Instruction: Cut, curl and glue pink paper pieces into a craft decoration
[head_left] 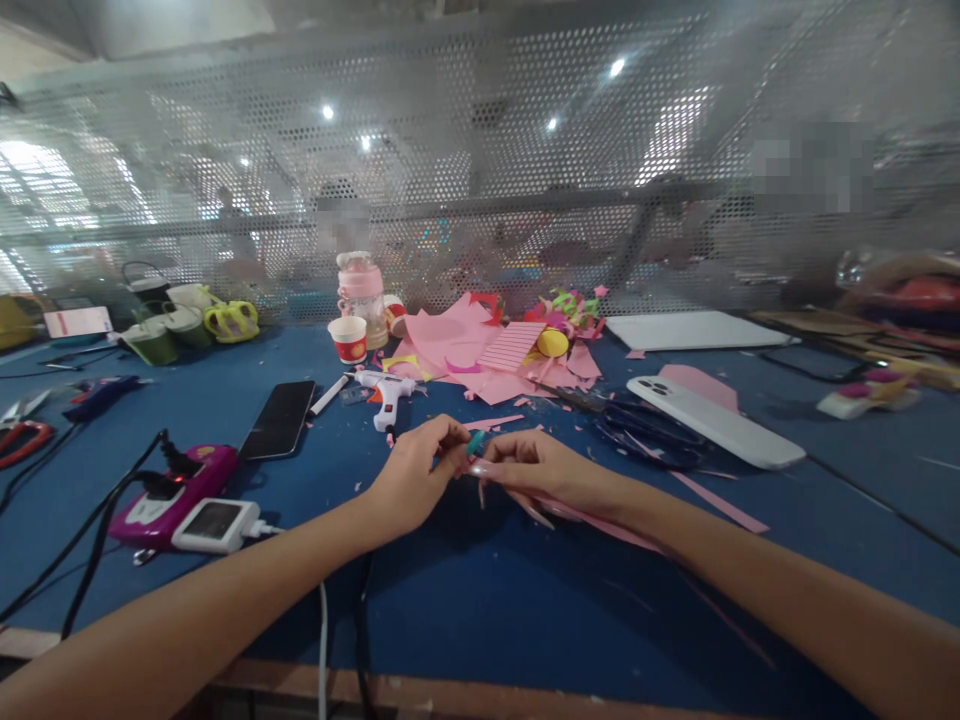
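My left hand (420, 470) is closed in a pinch on a small teal piece (475, 443), whose exact kind I cannot make out. Close against it, my right hand (551, 468) pinches a pink paper strip (611, 530) between thumb and fingers. The strip trails back beneath my right wrist, and my fingers partly hide where it meets the teal piece. Both hands are just above the blue tabletop (480, 610). Beyond them lie a white glue gun (388, 393) and a heap of pink paper sheets (450, 340). Dark-handled scissors (652, 432) rest right of my hands.
A black phone (279, 420), a purple power adapter (176, 495) and cables are on the left. A paper cup (349, 340) and a pink-lidded bottle (361, 300) stand behind. A white phone (716, 420) lies right. A perforated metal screen (480, 150) closes off the back.
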